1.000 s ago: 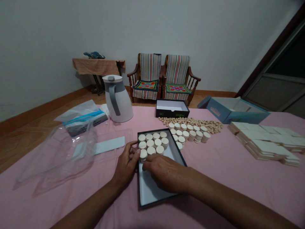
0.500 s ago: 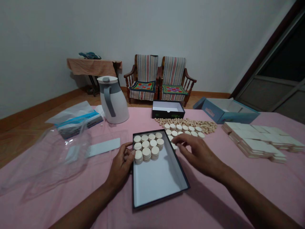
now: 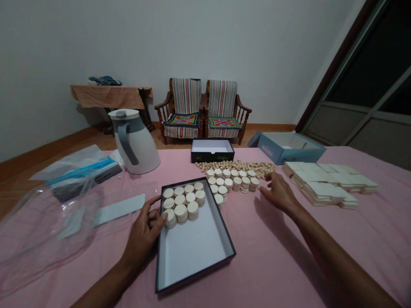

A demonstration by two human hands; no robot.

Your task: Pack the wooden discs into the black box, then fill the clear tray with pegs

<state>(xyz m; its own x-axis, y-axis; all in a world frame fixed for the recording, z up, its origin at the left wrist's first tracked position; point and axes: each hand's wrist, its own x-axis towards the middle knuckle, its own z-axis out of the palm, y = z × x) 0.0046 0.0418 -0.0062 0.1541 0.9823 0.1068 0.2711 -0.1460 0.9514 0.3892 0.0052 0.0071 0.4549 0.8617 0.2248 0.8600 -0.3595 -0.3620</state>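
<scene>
head view: we judge the packing of wooden discs point(image 3: 181, 201) into the black tray point(image 3: 192, 252) to be partway, with only its 12 o'clock end filled. our left hand point(image 3: 144, 226) lies loose on the tray's 9 o'clock rim, thumb against a stack, clasping nothing. our right hand point(image 3: 278, 193), grip open and empty, sits at 3 o'clock of the loose stacks point(image 3: 233, 182) on the counter point(image 3: 272, 256). the next move calls for pinching one stack whole.
</scene>
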